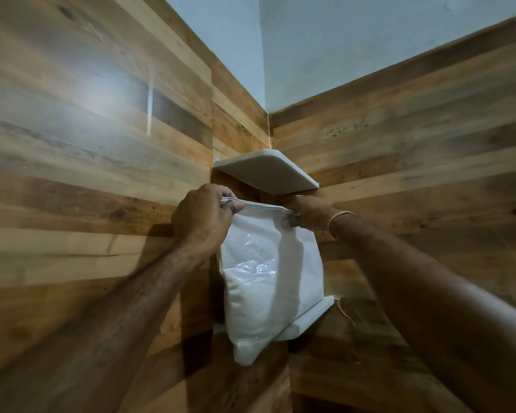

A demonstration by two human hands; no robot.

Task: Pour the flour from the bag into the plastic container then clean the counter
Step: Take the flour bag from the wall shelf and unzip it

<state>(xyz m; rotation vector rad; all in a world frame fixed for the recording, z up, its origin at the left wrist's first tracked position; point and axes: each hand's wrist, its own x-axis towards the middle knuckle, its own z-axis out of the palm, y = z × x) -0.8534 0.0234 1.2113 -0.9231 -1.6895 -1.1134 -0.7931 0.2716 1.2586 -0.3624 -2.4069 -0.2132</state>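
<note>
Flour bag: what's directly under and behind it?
The bag, gripped at its top corners by the left hand and right hand, partly overhangs the lower white corner shelf. Behind it are wood-patterned walls. The rest of that shelf is hidden.

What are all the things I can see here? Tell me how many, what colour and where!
flour bag: one, white, hanging in the corner, held by its top edge.
upper shelf: one, white, in the corner above the bag.
lower shelf: one, white, behind the bag's bottom.
wood panels: brown, covering both walls.
painted wall: pale blue-grey, above the panels.
wrist thread: one, light, on the right wrist.
left hand: one, fingers gripping the bag's top left corner.
right hand: one, gripping the top right corner.
</note>
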